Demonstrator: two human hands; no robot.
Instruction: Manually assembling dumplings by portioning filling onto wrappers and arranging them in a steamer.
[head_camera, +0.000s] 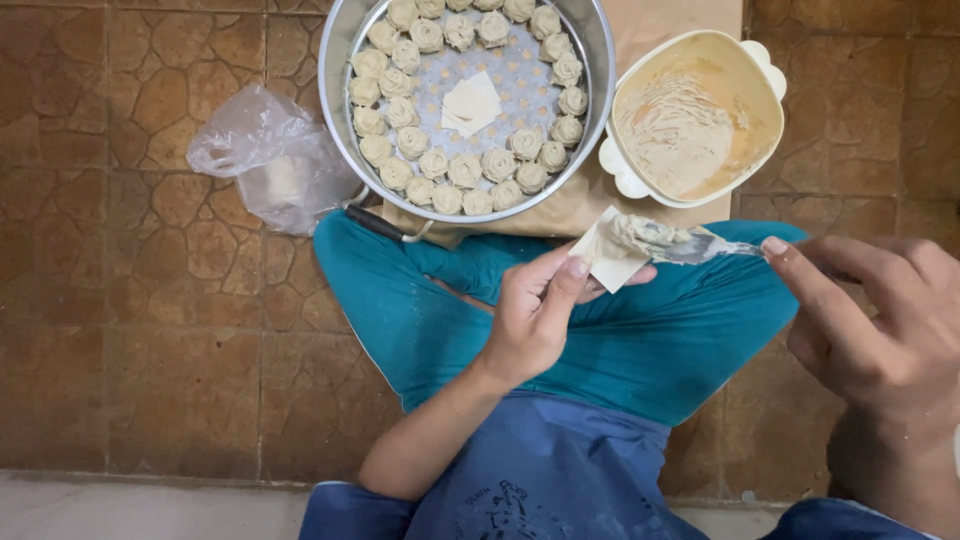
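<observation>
Left hand (535, 310) up off the lap, wrist bent, palm turned toward the pan, and the thumb and fingers are pinching a small square dough wrapper (605, 262) by its near edge, holding it flat like a little tray. Right hand (880, 320) reaching in from the far side, index finger stretched straight along the handle of a spoon (690, 243), the other fingers curled around it, so that's a closed hold on the spoon. The spoon's bowl lies on the wrapper, pale filling smeared across it. Just beyond the wrapper sits a cream plastic bowl (765, 75) with filling paste spread over its inside. Beside that, past the left hand, a round metal steamer pan (335, 85) ringed with folded dumplings (465, 170), a couple of loose wrappers (470, 103) in its middle. Off to the pan's outer side, a crumpled clear plastic bag (270, 155) on the brown tiled floor (130, 330). Below both hands, crossed legs in teal trousers (620, 350).
</observation>
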